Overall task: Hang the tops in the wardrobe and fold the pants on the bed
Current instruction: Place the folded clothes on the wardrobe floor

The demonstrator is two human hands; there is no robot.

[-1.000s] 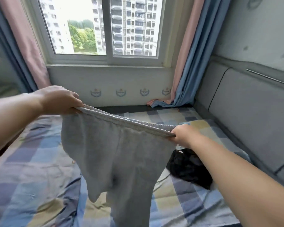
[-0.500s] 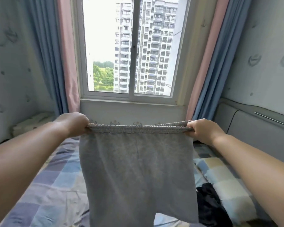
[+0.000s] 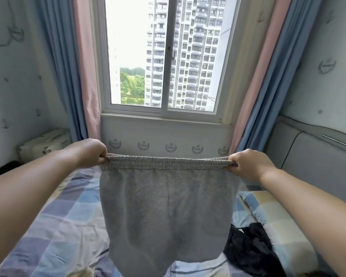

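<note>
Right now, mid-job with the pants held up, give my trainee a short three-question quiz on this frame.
1. True or false: the grey pants lie folded flat on the bed.
2. Which part of the pants do the left hand and right hand grip? A) leg cuffs B) waistband ends C) pockets
3. Fill in: the black garment lies on the bed to the person's ____ of the hanging pants.

Key
1. False: they hang in the air, stretched between both hands.
2. B
3. right
</note>
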